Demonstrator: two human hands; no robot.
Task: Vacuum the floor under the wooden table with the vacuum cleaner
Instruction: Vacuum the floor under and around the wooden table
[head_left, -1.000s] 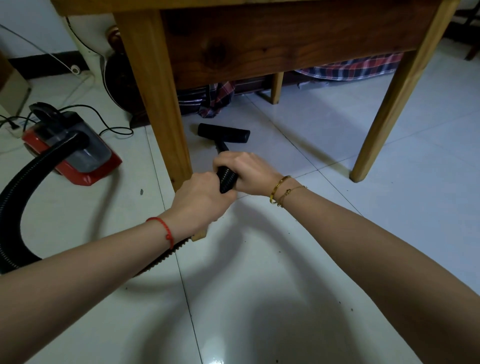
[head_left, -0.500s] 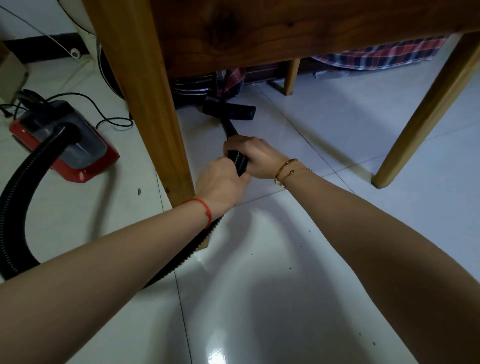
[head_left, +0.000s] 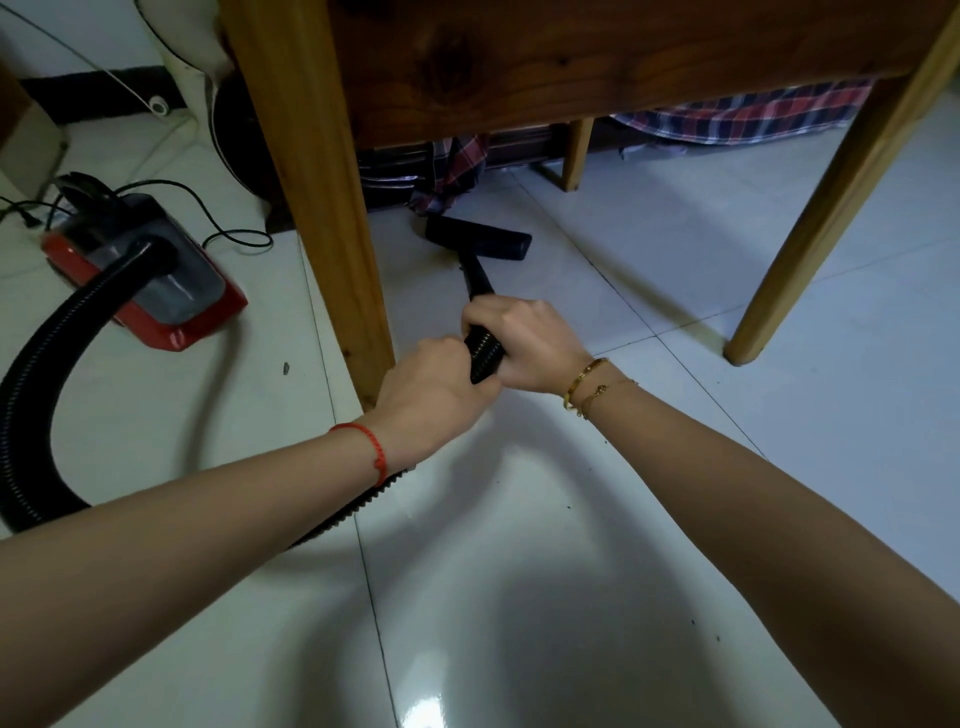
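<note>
Black vacuum hose gripped in both hands, nozzle under the wooden worktop.

At the left of the frame the red vacuum cleaner (head_left: 150, 280) is seen resting on the white tiled floor (head_left: 519, 597), its ribbed black hose (head_left: 36, 395) looped down the left edge and carried behind the left forearm toward the centre. Just right of the near worktop leg (head_left: 322, 208), the left hand (head_left: 431, 395) — a red cord worn at its wrist — is closed around the hose; the right hand (head_left: 524, 343), with gold bracelets at its wrist, is wrapped tight around the hose end just ahead of it, the two touching. The flat black nozzle (head_left: 478, 243) is laid on the tiles under the worktop (head_left: 623, 62), above centre — near a checked cloth (head_left: 457, 171).
</note>
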